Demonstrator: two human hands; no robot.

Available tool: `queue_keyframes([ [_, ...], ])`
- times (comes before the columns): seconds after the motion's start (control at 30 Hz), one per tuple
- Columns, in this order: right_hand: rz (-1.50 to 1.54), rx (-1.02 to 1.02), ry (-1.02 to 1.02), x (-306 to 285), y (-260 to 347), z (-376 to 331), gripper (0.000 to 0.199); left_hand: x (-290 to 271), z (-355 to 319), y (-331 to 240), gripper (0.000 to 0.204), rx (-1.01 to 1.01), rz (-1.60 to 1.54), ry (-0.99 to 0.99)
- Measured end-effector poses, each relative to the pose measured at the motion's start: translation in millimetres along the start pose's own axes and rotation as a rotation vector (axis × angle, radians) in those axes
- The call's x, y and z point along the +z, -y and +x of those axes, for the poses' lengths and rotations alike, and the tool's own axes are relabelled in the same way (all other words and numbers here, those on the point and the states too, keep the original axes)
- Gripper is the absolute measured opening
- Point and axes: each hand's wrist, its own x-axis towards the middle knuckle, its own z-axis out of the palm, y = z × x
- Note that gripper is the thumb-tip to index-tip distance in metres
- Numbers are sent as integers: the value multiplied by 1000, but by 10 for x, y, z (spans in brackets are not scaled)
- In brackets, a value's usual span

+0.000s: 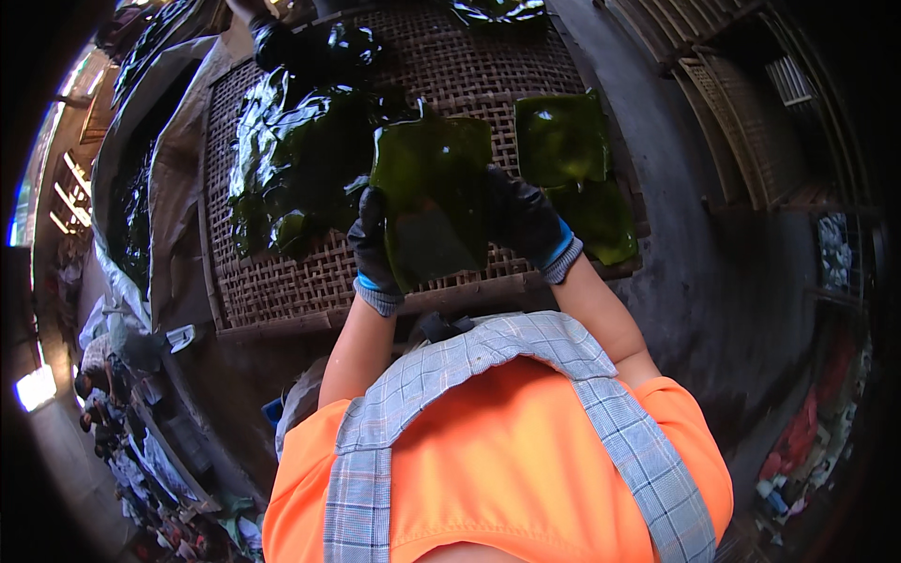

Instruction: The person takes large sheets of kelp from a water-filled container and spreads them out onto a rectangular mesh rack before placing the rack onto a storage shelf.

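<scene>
Head camera looks steeply down, close over the woven tray (282, 291).

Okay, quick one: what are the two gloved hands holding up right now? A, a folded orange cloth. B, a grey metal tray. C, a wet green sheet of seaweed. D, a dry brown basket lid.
C: the left hand and right hand grip a glossy green seaweed sheet above the woven rack.

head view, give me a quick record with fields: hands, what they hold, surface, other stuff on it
left hand: dark glove, gripping the left edge of the kelp sheet
right hand: dark glove, gripping its right edge
held sheet: wet, dark green, spread flat between both hands
surface: woven bamboo tray
on tray, left: crumpled kelp pile
on tray, right: flat kelp pieces
</scene>
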Motion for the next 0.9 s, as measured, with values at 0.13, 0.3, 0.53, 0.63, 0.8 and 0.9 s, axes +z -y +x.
queue_keyframes([
  [0.13, 2555, 1115, -114, 79, 52, -296, 27, 105, 56, 10, 31, -188, 244, -113],
  [0.3, 2376, 1519, 372, 259, 746, -635, 29, -888, 137, 485, 16, -219, 970, -285],
  [0.53, 1560, 988, 886, 216, 242, -500, 47, -794, -106, 578, 25, 112, 1136, -284],
  [0.63, 1874, 1177, 374, 125, -248, 180, 46, -609, -232, 364, 29, 255, 936, -578],
  [0.8, 2174, 934, 162, 433, -122, 1786, 55, -716, -396, -95, 26, 332, 904, -514],
  [0.9, 1843, 991, -38, 491, 111, 2610, 60, -650, -481, -342, 25, 442, 1028, -538],
])
